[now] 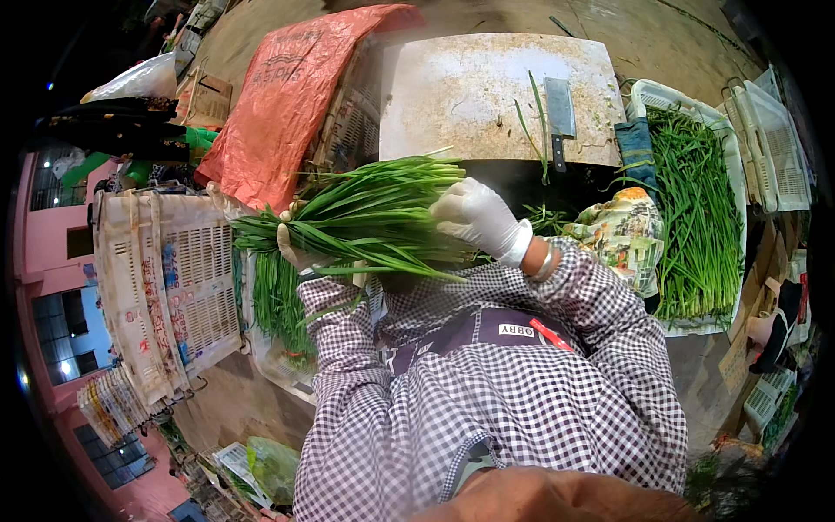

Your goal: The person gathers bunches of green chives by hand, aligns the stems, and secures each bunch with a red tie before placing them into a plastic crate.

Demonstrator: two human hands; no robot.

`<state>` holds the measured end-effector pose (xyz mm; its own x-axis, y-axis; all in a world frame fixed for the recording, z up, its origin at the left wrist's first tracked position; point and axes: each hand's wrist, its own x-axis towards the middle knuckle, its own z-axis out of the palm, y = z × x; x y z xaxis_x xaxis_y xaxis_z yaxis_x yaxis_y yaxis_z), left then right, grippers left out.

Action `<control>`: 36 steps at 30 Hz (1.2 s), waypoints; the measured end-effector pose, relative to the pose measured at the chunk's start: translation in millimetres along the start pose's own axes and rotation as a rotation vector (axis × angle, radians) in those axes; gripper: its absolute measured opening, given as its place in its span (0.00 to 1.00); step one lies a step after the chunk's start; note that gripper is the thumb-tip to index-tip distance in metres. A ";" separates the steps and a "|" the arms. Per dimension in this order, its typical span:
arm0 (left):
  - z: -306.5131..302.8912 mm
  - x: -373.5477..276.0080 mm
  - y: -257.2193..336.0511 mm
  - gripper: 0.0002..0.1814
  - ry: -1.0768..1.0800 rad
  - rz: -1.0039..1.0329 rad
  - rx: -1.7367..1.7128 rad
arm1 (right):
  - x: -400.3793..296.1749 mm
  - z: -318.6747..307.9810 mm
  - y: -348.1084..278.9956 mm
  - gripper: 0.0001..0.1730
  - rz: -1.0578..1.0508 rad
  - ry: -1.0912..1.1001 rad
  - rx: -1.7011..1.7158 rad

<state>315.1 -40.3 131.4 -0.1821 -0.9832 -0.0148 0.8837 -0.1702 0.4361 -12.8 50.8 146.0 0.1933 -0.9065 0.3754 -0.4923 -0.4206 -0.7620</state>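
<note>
A thick bunch of long green Chinese chives [372,215] lies sideways in front of me. My left hand [293,241], in a pale glove, is closed around the bunch near its left end, partly hidden by the leaves. At the bunch's right end is my right hand [476,218] in a white glove, its fingers bent against the stalks; whether it grips any is hard to tell. Beyond the hands, a cleaver [561,114] with a black handle rests on a stained white board [456,98], beside a few loose chive leaves [536,124].
A white plastic basket [737,196] of chives [698,228] stands at the right, next to a patterned cloth bundle [623,228]. More chives [280,300] fill a basket at lower left. An orange woven sack [274,104] and stacked crates [163,280] are on the left.
</note>
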 end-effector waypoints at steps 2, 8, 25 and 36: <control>-0.6 -0.7 0.6 0.10 0.004 0.005 0.022 | 0.7 4.2 9.0 0.11 0.049 -0.057 0.035; -10.9 -4.3 6.4 0.11 0.085 0.040 0.039 | -23.1 -54.7 70.8 0.07 0.267 -0.225 -0.334; 1.0 2.8 -4.5 0.11 0.109 0.143 0.091 | 24.7 -1.6 21.5 0.14 0.256 -0.399 0.131; 17.3 17.5 6.1 0.09 -0.207 0.112 0.260 | 37.5 6.1 2.4 0.08 0.073 -0.418 -0.178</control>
<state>309.9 -57.4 149.3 -0.1974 -0.9560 0.2170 0.7685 -0.0135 0.6397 -1.6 15.5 155.1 0.4604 -0.8863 0.0510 -0.6484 -0.3749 -0.6625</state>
